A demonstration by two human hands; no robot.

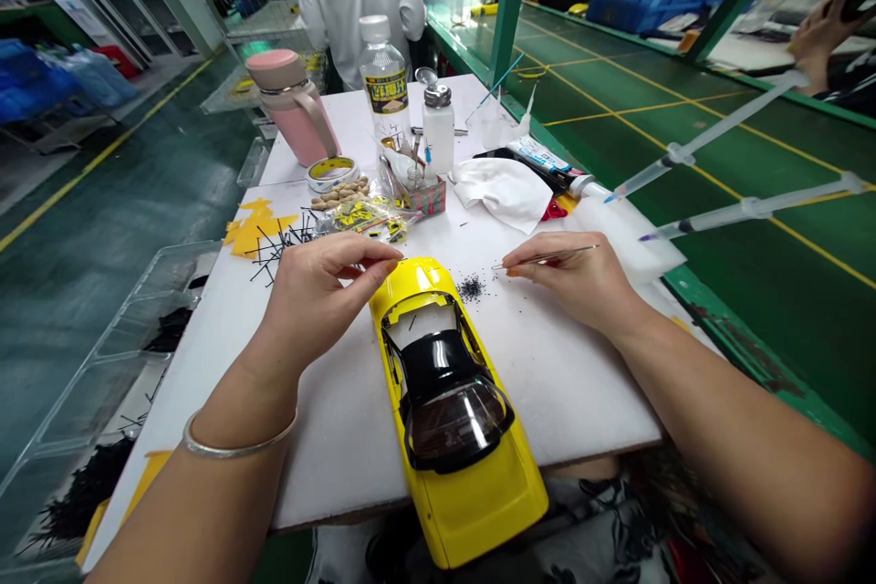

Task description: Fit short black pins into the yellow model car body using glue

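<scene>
Head view: we see a yellow model car body (479, 497) lying lengthwise on the white tabletop (335, 447), its nearer end projecting past the edge. Our left hand (318, 292) brings thumb and forefinger together at the car's far end; we cannot tell whether they grip anything. Our right hand (578, 278) grasps slim metal tweezers (554, 255), the tip just beside a pile of tiny black pieces (472, 288) right of the car. Beyond, we note a bag of yellow parts (362, 215), a white cloth (503, 187) and a pink mug (294, 114).
</scene>
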